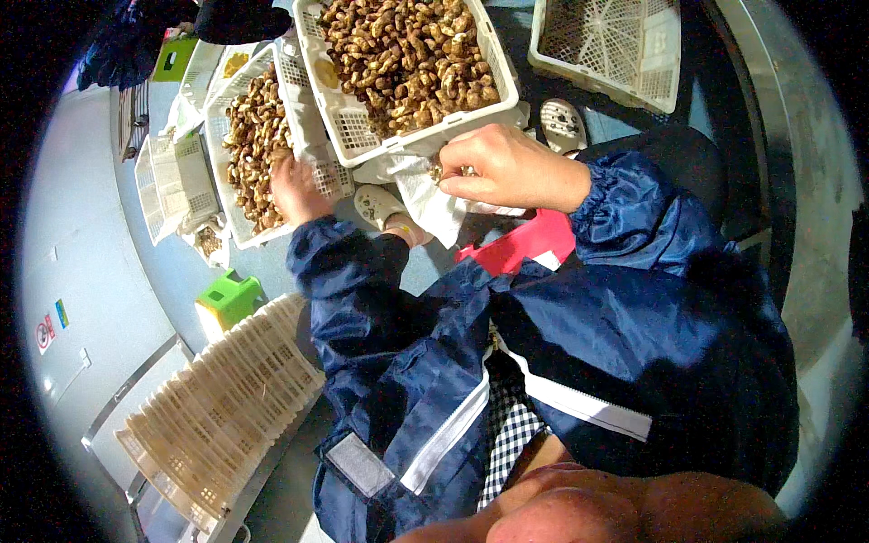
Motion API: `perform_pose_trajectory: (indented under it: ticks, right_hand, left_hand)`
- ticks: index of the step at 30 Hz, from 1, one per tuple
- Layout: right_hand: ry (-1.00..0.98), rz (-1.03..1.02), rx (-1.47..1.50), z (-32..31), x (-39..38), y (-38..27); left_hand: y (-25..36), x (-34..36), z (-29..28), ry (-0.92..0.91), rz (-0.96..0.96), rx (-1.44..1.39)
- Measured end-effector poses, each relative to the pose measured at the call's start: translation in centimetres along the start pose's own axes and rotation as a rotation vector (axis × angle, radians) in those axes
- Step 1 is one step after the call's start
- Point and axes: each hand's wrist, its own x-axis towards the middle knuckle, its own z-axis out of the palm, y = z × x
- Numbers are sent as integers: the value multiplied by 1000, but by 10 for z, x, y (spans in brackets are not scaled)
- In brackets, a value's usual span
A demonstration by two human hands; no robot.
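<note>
My right hand (pixel 511 169) is closed in front of the middle crate, fingers curled round small brown-and-white mushrooms (pixel 437 171) that peek out between them. My left hand (pixel 300 188) reaches into the left crate, its fingertips at the mushrooms (pixel 253 149) there; it is blurred, so its grip is unclear. The left white plastic crate (pixel 217 136) is partly filled. Just beyond my hands, the middle white crate (pixel 358 136) holds a large heap of mushrooms (pixel 412 63). White cloth or plastic (pixel 418 195) hangs below that crate's near edge.
Another white crate (pixel 606 50) sits at the far right. Smaller white baskets (pixel 176 176) stand at the left. Stacked cream baskets (pixel 217 394) lean at lower left beside a green stool (pixel 231 297). A red stool (pixel 520 244) is beneath my right forearm. Someone in dark clothing (pixel 122 50) is at the far left.
</note>
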Motion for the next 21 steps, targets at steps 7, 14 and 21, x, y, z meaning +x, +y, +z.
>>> perform_pose_trajectory:
  ticks: [7, 14, 21]
  right_hand:
    - [17, -69, -35, -7, 17, -22]
    - [89, 40, -21, -18, -6, 8]
    - [146, -36, -48, -20, 3, 5]
  left_hand:
    - [-128, 131, 57, -64, 72, 1220]
    - [-162, 94, 147, -45, -122, 950]
    - [-137, 95, 133, -21, -242, 772]
